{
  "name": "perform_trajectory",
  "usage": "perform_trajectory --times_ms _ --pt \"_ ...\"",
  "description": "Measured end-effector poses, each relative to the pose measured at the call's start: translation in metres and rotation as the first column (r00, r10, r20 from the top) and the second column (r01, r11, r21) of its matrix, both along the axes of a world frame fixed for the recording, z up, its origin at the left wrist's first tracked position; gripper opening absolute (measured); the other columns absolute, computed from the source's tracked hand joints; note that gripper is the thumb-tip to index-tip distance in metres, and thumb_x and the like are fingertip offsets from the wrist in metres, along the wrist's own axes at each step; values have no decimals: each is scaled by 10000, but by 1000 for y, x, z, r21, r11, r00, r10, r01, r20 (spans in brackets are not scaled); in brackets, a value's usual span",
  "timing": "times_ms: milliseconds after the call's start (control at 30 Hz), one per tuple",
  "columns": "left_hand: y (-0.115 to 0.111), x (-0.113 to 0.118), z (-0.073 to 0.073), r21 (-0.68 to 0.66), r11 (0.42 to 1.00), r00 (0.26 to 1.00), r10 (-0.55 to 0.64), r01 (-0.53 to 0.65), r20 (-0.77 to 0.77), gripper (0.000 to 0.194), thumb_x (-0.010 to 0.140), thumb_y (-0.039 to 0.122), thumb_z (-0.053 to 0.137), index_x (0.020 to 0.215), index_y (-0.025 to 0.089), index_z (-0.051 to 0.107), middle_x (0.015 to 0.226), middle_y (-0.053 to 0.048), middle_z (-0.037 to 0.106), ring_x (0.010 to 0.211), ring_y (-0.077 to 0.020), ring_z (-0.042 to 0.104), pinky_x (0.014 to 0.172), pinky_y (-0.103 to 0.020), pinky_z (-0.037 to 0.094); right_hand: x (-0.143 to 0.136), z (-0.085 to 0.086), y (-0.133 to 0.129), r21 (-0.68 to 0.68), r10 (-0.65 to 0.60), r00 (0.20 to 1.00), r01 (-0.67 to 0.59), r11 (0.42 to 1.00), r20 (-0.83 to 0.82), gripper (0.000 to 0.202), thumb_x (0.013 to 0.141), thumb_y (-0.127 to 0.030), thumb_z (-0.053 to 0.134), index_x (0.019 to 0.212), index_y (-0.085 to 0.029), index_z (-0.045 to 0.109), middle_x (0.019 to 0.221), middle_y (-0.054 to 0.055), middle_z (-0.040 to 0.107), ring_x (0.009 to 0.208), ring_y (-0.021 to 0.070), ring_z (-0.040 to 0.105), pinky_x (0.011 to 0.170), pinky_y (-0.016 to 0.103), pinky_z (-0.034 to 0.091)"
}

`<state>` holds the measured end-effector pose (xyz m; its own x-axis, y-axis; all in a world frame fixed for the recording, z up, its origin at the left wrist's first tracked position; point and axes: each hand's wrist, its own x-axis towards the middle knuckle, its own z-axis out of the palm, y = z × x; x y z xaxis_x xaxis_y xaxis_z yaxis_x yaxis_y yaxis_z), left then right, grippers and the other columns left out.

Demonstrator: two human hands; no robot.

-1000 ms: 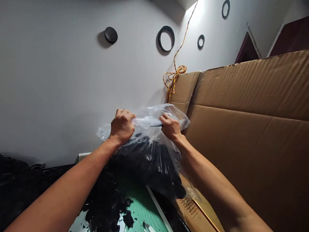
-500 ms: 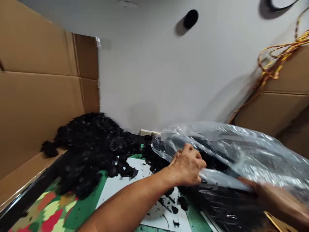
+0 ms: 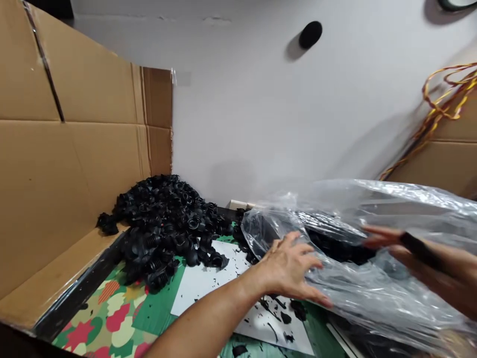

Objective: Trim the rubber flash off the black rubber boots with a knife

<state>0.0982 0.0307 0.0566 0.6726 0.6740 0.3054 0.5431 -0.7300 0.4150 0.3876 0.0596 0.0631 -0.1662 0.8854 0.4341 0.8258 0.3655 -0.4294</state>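
Note:
Over the near edge of a clear plastic bag (image 3: pixel 372 283), my left hand (image 3: pixel 292 268) has its fingers spread, and it grips nothing. Whether its fingertips touch the film, I cannot tell. My right hand (image 3: pixel 413 253) is farther right, above the bag and smeared by motion, with its fingers pointing left. A dark strip (image 3: pixel 423 253) shows along this hand; whether it is held or worn is unclear. Between the hands the bag's mouth gapes, with black contents (image 3: pixel 335 246) inside. Left of my left hand lies a heap of small black ribbed rubber-like pieces (image 3: pixel 171 219).
Black scraps lie on a white sheet (image 3: pixel 208 278) over a green surface. Tall cardboard (image 3: pixel 82 164) stands at left beside a patterned sheet (image 3: pixel 115 313). Behind is a pale wall (image 3: pixel 242 109) with a black round fixture (image 3: pixel 310 35). Yellow-brown cords (image 3: pixel 436 119) hang at right.
My left hand has gone from curled fingers at the bag's edge to spread fingers. The right hand has risen off the near edge, and the bag's near side now lies flatter. The view has shifted left.

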Motion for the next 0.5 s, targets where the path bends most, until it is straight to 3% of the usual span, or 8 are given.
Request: perform_trajectory --times_ms 100,133,200,267,300,333,433,500 --pt "-15 -3 1 -75 995 994 -77 71 -73 374 725 442 666 1002 190 677 1245 -98 612 1360 -311 239 1035 -542 278 -58 56 35 -145 -17 962 -24 989 -272 504 867 -523 394 1303 -282 472 1194 165 599 644 197 645 437 284 434" --pt "-20 -6 1 -113 991 997 -74 70 -31 321 743 417 658 989 213 686 1243 -64 623 1358 -281 262 1047 -494 285 -68 70 49 -142 -64 947 20 990 -316 513 892 -460 388 1351 -233 414 1232 184 566 691 195 659 445 264 423" --pt "-24 -20 -1 -207 978 995 -16 35 94 271 757 374 656 992 246 695 1174 -5 672 1273 -228 424 1002 -363 375 -73 83 78 -120 -269 929 245 962 -253 484 927 -365 350 1359 -149 394 1164 208 586 745 181 660 483 247 409" --pt "-24 -40 -1 -264 940 967 242 -214 79 288 753 349 657 1027 264 686 1092 23 706 1056 -191 604 893 -280 452 -63 79 104 -158 -376 905 349 924 -200 417 899 -293 422 1252 -92 516 922 213 662 687 206 645 509 290 388" --pt "-22 -51 -2 -238 871 897 443 -429 5 236 764 334 636 987 284 695 1022 43 722 958 -166 639 840 -250 468 -55 72 114 -177 -409 897 381 907 -167 363 871 -279 475 1166 -102 591 808 194 671 655 220 632 525 318 375" --pt "-19 -62 -2 -199 819 839 543 -538 -34 218 793 288 589 982 256 692 1003 12 719 929 -175 639 829 -266 465 -47 64 122 -196 -437 888 408 892 -141 302 844 -270 518 1064 -113 653 723 179 662 623 231 618 537 345 362" --pt "-13 -91 -5 -109 711 719 681 -694 -136 234 750 142 562 942 185 689 1022 -88 682 943 -254 619 836 -376 445 -30 35 134 -259 -445 891 410 874 -91 161 750 -224 633 627 -136 687 542 117 595 530 217 574 548 359 348" --pt "-11 -103 -10 -80 677 678 710 -732 -190 215 673 80 596 858 120 698 952 -155 675 954 -327 603 809 -435 442 -23 18 134 -286 -431 899 393 874 -80 283 721 -190 652 446 -153 597 469 80 543 491 196 548 552 351 350"
